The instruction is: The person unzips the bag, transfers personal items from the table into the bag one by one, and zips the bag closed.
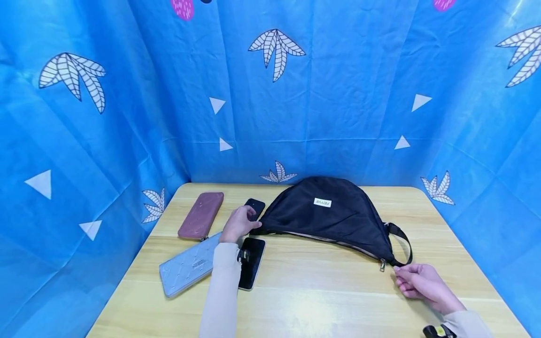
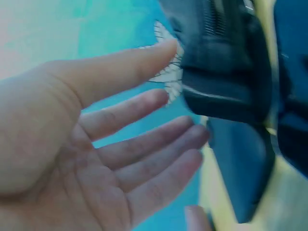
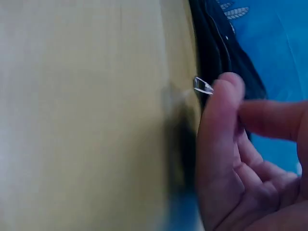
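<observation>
A black half-moon shoulder bag (image 1: pixel 325 218) lies on the table with a small white label and its zipped edge toward me. My right hand (image 1: pixel 427 285) pinches the bag's right corner, where the strap (image 1: pixel 406 240) loops off. Beside those fingertips hangs a metal zipper pull (image 3: pixel 202 86). At the bag's left end is my left hand (image 1: pixel 237 226), its thumb reaching the tip. The left wrist view has its fingers (image 2: pixel 149 144) extended and spread apart, close to the bag's end (image 2: pixel 221 86), gripping nothing.
Left of the bag lie a pink wallet (image 1: pixel 201 215), a light blue wallet (image 1: pixel 186 268), a dark phone (image 1: pixel 256 205) and a second black phone (image 1: pixel 252 270), partly behind my left wrist. Blue patterned curtain (image 1: pixel 338 94) surrounds the wooden table (image 1: pixel 321 300).
</observation>
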The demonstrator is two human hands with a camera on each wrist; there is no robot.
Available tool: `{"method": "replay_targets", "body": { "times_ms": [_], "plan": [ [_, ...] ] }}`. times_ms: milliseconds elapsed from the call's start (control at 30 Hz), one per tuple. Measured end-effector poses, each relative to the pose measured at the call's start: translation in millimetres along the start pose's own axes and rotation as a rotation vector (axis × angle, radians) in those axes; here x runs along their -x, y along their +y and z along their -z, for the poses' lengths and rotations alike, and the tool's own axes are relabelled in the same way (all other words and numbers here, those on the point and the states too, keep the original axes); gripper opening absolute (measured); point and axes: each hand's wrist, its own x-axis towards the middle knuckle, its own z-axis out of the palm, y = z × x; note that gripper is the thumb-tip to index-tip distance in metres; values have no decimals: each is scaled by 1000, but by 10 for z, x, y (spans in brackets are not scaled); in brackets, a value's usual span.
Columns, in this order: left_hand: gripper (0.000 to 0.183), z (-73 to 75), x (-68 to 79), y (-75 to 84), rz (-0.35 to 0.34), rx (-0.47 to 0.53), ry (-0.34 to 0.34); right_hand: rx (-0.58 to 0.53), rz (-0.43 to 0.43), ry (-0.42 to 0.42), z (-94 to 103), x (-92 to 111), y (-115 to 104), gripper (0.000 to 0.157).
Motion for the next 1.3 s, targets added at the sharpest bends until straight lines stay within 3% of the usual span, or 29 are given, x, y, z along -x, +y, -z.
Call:
{"method": "replay_targets", "body": {
  "times_ms": [133, 267, 333, 467, 633, 733, 900, 1300],
  "plan": [
    [36, 49, 68, 215, -97, 18, 38, 266, 88, 95, -107, 6, -221, 32],
    [27, -44, 166, 498, -234, -8, 24, 411, 287, 138, -253, -63, -549, 31],
    [24, -168, 216, 634, -301, -61, -9, 511, 395, 181, -354, -138, -707, 24],
    [28, -523, 347, 877, -365, -203, -110, 698, 585, 251, -606, -342, -999, 10],
    [33, -940, 511, 1067, -427, -451, -191, 865, 703, 255, -911, -619, -1237, 8],
    [40, -1100, 573, 1115, -417, -580, -196, 984, 712, 236, -1030, -758, -1263, 18],
    [58, -1227, 628, 1140, -374, -666, -197, 1169, 692, 205, -1159, -925, -1189, 28],
    [73, -1289, 659, 1109, -295, -637, -238, 1373, 762, 333, -1272, -1039, -990, 13]
  ]
}}
